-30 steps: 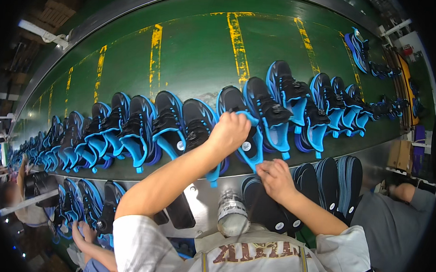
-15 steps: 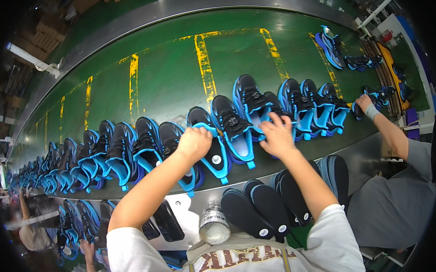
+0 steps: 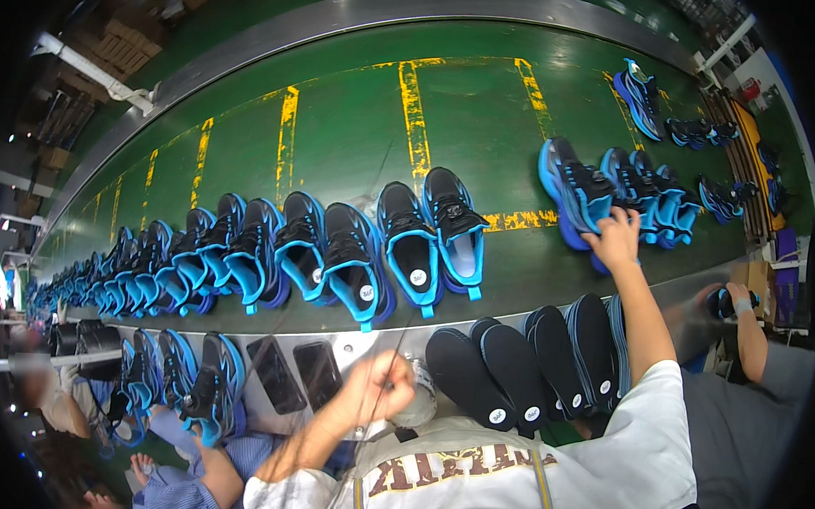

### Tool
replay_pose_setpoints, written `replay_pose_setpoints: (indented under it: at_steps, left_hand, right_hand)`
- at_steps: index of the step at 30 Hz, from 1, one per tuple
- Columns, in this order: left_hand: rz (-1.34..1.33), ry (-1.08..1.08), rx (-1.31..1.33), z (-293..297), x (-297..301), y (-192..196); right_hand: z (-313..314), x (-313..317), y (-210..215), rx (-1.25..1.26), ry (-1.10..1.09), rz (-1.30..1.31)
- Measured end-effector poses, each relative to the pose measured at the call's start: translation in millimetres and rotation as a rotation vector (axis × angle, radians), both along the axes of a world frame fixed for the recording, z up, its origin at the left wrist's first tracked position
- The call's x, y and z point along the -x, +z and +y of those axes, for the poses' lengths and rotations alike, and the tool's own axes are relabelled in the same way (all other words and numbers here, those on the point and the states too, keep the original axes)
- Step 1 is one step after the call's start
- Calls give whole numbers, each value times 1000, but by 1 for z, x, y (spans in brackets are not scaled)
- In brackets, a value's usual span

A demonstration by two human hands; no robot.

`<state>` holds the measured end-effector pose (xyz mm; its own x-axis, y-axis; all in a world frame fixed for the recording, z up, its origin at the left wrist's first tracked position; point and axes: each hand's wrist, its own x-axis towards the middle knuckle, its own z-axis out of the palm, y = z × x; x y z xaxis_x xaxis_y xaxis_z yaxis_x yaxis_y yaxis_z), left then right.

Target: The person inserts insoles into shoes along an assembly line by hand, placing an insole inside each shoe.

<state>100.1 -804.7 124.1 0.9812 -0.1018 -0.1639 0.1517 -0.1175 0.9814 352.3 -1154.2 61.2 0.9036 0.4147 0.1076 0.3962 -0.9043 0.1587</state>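
**Hands split along the green belt**

Near the belt's [image 3: 358, 143] front edge, the left hand [image 3: 385, 387] is pulled back to the chest, blurred, its grip curled shut on something I cannot make out. Dark insoles [image 3: 512, 368] lie on the steel worktop [image 3: 349, 343] this side of the belt. On the belt, the right hand [image 3: 616, 238] rests fingers-down on a black-and-blue shoe [image 3: 576, 191], grip not clearly closed. A loose hold could tip the shoe. Half a second ago both hands worked shoes together mid-belt.
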Motion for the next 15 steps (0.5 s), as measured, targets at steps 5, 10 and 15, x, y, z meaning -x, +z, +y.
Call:
replay_pose_setpoints:
  at_steps: [5,10,15]
  left_hand:
    - [-367,-16,-451,-31,50,-35]
    - [-408,-68,-873,-48,58,-50]
    - [-518,-68,-763,-52,59,-57]
  right_hand:
    - [57,25,10,-351,151,-93]
    - [154,111,-10,-398,226,496]
    - [163,112,-36,-557,102,175]
